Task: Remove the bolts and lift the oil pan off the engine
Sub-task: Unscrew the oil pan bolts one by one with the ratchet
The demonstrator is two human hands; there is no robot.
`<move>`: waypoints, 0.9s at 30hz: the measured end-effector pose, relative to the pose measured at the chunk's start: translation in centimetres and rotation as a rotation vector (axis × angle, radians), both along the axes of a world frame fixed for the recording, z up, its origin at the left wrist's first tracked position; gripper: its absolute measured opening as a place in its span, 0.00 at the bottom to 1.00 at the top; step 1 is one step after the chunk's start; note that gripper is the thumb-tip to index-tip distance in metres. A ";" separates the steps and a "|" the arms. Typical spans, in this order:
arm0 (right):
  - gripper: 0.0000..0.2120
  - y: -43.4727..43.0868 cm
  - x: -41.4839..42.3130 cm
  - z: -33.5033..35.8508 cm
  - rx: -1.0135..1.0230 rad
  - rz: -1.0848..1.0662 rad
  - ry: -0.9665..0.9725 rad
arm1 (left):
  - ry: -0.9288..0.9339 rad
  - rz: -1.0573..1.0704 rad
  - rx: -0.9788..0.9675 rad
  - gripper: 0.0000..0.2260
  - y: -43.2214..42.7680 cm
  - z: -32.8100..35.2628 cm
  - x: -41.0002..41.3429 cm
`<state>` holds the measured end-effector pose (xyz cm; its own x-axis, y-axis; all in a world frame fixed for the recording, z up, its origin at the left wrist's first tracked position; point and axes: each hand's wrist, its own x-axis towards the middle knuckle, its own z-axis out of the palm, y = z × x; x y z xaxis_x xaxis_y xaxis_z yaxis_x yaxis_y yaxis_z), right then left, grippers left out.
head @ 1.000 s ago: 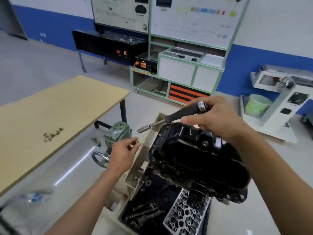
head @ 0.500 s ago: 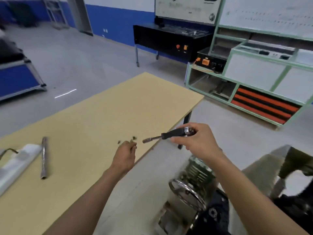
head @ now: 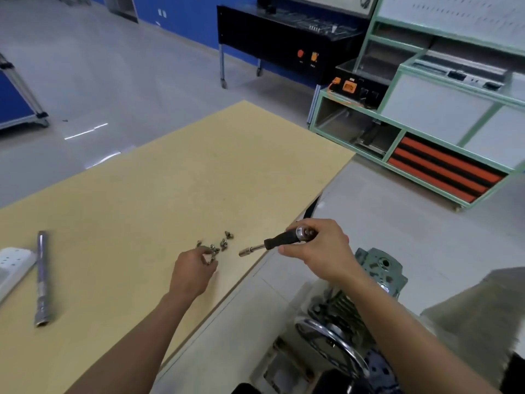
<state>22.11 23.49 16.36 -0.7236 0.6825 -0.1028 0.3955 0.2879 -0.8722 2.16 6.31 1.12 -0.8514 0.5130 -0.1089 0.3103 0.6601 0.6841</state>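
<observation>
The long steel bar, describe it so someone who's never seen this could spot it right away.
Start at the tan wooden table. Near its left end, beside a white power strip, lies the steel bar. It is bare metal, far longer than the bolts, with no black grip.

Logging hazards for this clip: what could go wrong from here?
The bolts lie loose on the table, fairly near its edge; the left hand over them could scatter some onto the floor. The right hand holds the socket wrench by its handle end; it might slip and drop.
</observation>
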 end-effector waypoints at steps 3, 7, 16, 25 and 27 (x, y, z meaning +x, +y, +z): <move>0.10 0.3 2.4 2.8 0.094 -0.007 -0.004 | 0.035 0.014 0.224 0.06 1.6 4.4 1.5; 0.11 1.2 8.1 8.2 0.198 -0.065 0.021 | -0.091 -0.147 0.582 0.14 7.0 15.1 6.6; 0.10 0.8 33.6 19.6 0.426 -0.250 -0.054 | -0.150 -1.294 0.457 0.25 14.1 30.0 35.6; 0.13 -2.4 58.1 22.1 0.454 -0.368 -0.283 | -0.469 -1.429 0.464 0.13 14.1 29.5 59.3; 0.11 -3.0 61.7 22.1 0.462 -0.410 -0.266 | -0.492 -1.459 0.474 0.12 14.0 29.4 62.8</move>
